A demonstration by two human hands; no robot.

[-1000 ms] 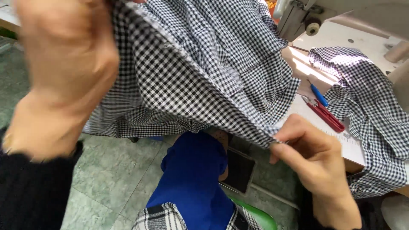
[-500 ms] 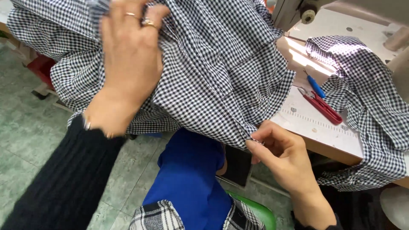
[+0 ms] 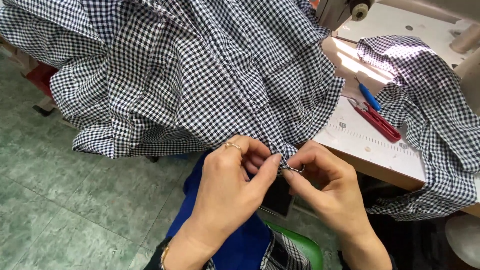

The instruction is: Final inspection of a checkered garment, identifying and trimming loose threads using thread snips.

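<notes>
Head view: the left hand (image 3: 227,187) and the right hand (image 3: 327,187) meet at the lower hem of a black-and-white checked garment (image 3: 190,75); both sets of fingers are pinched together on a small fold of that hem, thumbs nearly touching; what lies inside the fold is hidden. The garment spills off the surface (image 3: 370,145) towards the tiled floor (image 3: 55,200), its top cut off by the frame; a second checked piece (image 3: 430,100) lies at right, beside red thread snips (image 3: 377,120) and a blue pen (image 3: 370,96); the sewing machine (image 3: 357,7) is mostly out of frame.
</notes>
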